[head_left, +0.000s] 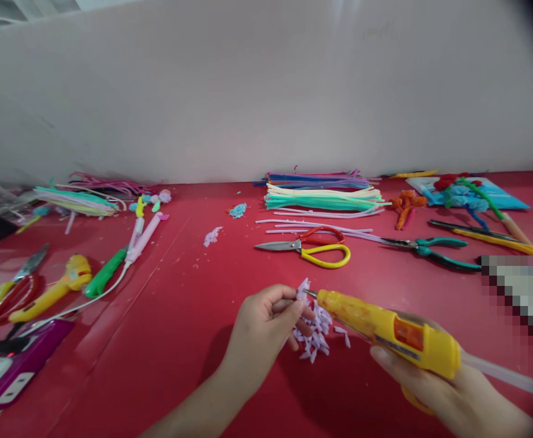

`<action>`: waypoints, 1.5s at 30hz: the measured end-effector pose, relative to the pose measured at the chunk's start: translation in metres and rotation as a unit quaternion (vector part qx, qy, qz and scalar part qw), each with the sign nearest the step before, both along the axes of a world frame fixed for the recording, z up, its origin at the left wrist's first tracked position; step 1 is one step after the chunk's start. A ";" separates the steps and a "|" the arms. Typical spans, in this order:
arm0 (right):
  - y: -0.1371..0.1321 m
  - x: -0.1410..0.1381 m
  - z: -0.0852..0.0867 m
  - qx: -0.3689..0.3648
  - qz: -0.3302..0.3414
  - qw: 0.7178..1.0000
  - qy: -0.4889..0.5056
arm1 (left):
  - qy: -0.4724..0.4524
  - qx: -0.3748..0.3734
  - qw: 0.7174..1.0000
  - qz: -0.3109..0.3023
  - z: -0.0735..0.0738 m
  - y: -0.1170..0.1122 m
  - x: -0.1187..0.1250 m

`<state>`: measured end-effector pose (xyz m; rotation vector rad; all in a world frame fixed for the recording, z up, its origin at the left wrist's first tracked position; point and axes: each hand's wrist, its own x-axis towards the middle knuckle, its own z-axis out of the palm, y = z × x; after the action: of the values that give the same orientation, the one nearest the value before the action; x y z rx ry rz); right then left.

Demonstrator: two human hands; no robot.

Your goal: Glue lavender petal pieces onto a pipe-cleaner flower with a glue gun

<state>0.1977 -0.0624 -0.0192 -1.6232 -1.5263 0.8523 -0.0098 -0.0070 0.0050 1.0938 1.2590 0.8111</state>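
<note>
My right hand [421, 383] is wrapped round a yellow hot glue gun [385, 328], with a clear glue stick [504, 374] poking out of its back. The gun's metal nozzle points left and meets, or nearly meets, a small lilac fuzzy piece [303, 289]. Thumb and fingers of my left hand [271, 322] pinch that piece; its lower part is hidden by the fingers. Just beneath lies a loose pile of short lilac pieces [316, 334] on the red table [166, 365].
Red-and-yellow scissors [323, 249] and green-handled pliers [435, 249] lie beyond my hands, before bundled pipe cleaners [323, 198]. At left are another yellow glue gun [59, 289], more scissors [13, 292] and a purple power strip [24, 371]. A white wall [248, 91] rises behind.
</note>
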 end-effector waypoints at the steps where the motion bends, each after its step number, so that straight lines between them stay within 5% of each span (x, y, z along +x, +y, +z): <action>1: 0.000 0.000 0.000 0.004 -0.001 1.000 0.000 | 0.000 0.000 1.000 0.000 0.000 0.000 0.000; 25: 0.002 0.001 0.006 -0.022 -0.006 1.000 -0.014 | 0.017 0.005 1.000 0.001 0.000 -0.001 -0.001; 35: 0.022 0.000 0.029 0.067 0.111 0.983 -0.126 | 0.062 0.060 0.996 0.008 -0.001 0.001 -0.005; 45: 0.050 0.053 0.002 -0.022 0.201 0.898 -0.390 | 0.086 0.037 0.996 0.006 -0.004 0.011 -0.009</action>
<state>0.2508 -0.0124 -0.0170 -1.8195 -2.4766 0.4318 -0.0187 0.0044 0.0010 1.2376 1.3894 0.7917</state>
